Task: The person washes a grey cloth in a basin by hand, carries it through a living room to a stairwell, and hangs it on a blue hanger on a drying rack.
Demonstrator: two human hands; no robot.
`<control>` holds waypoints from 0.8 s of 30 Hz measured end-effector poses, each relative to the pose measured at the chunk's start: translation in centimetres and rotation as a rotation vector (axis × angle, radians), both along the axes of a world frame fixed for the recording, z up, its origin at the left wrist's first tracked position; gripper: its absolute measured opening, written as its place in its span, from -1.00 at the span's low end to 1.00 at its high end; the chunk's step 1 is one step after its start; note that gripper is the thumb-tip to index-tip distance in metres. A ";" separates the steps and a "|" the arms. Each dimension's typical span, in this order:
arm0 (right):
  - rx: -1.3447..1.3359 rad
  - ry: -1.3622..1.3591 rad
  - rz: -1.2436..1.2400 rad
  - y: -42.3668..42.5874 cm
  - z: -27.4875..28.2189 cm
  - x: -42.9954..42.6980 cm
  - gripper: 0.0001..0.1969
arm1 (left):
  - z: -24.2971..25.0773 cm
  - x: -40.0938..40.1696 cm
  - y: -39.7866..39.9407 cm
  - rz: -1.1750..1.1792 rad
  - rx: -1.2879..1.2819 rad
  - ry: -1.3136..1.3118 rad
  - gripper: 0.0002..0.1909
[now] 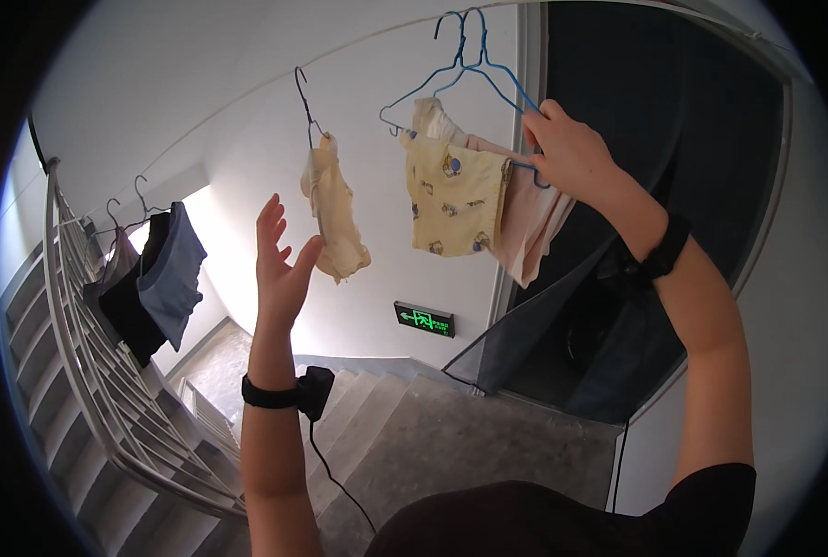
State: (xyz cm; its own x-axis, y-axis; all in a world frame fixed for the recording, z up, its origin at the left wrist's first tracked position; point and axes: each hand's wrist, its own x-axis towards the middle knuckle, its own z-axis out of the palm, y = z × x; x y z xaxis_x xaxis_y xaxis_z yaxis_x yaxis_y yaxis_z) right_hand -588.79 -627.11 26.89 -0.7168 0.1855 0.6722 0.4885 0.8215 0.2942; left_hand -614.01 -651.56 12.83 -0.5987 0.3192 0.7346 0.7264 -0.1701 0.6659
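My right hand (pixel 570 150) grips the right side of a blue wire hanger (pixel 508 80) whose hook is up at the clothesline (pixel 386 29). A yellow patterned garment (pixel 456 198) and a pale pink garment (pixel 525 230) hang from the two blue hangers there. My left hand (pixel 282 268) is raised with fingers apart, holding nothing. Just right of it, a cream garment (pixel 337 209) hangs on a dark hanger (pixel 305 104) from the line; whether the thumb touches the cloth I cannot tell.
Farther left, a blue garment (pixel 174 275) and a black garment (pixel 132 313) hang near the metal stair railing (pixel 66 320). Concrete steps (pixel 358 418) go down ahead. A lit exit sign (pixel 424 319) is on the wall, left of a dark doorway (pixel 637 139) with a loose dark mesh (pixel 546 341).
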 end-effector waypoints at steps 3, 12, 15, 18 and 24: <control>0.062 0.121 0.024 0.9 -0.4 0.3 -0.86 | 0.2 1.0 0.6 -0.003 -0.017 0.020 -0.24; 0.140 0.378 0.130 1.9 0.8 0.7 -0.87 | 0.0 1.3 1.3 -0.208 0.115 -0.017 -0.32; -0.242 0.434 0.170 2.3 0.8 0.2 -0.82 | -0.4 0.3 1.2 -0.123 0.100 0.022 -0.36; -0.281 0.504 0.234 3.6 0.1 0.1 -0.80 | -1.1 1.1 1.3 0.147 0.085 0.114 -0.38; -0.373 0.602 0.376 4.3 -0.5 0.8 -0.81 | -3.1 4.3 0.9 0.324 0.122 0.274 -0.36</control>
State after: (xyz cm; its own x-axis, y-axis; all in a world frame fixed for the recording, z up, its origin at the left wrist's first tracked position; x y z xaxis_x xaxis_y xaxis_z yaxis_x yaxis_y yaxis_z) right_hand -587.97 -622.77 26.37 -0.3102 0.2923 0.9046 0.1468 0.9549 -0.2583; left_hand -609.72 -650.70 9.71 -0.4318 0.0478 0.9007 0.9019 0.0304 0.4308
